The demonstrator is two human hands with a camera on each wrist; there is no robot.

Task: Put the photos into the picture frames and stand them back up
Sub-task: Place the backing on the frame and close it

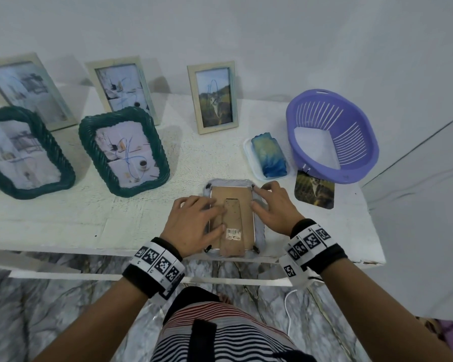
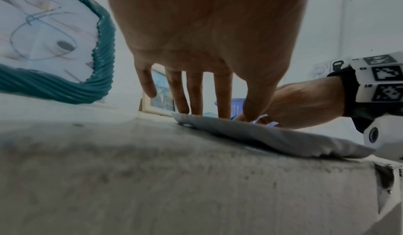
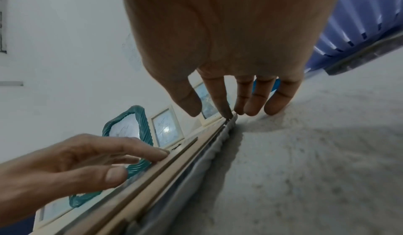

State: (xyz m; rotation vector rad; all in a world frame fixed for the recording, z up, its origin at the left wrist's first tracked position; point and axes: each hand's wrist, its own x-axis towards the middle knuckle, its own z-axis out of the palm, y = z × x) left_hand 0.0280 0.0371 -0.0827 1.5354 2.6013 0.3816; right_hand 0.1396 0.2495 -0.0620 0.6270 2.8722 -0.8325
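1. Pretty crowded on the left half of the white table: two green wavy frames up front, three pale upright frames along the back from 10 to 12 o'clock. Bare tabletop only at 9 o'clock of the hands, plus a thin strip by the near edge.
2. Left hand lying flat, palm down, fingers straight and spread across the left side of the cardboard backing, thumb near the barcode sticker. Nothing clamped, just pressing.
3. Face-down grey frame right at the near table edge, 6 o'clock of the tabletop, brown backing and stand flap up, black tabs at the corners.
4. Right hand also palm down, fingers extended, index tip on the far-right corner tab, the rest on the frame's right border. Not gripping anything.
5. Loose photo flat on the table at 3 o'clock of that hand, partly under the purple basket. Blue-green soap in a white dish at 1 o'clock.
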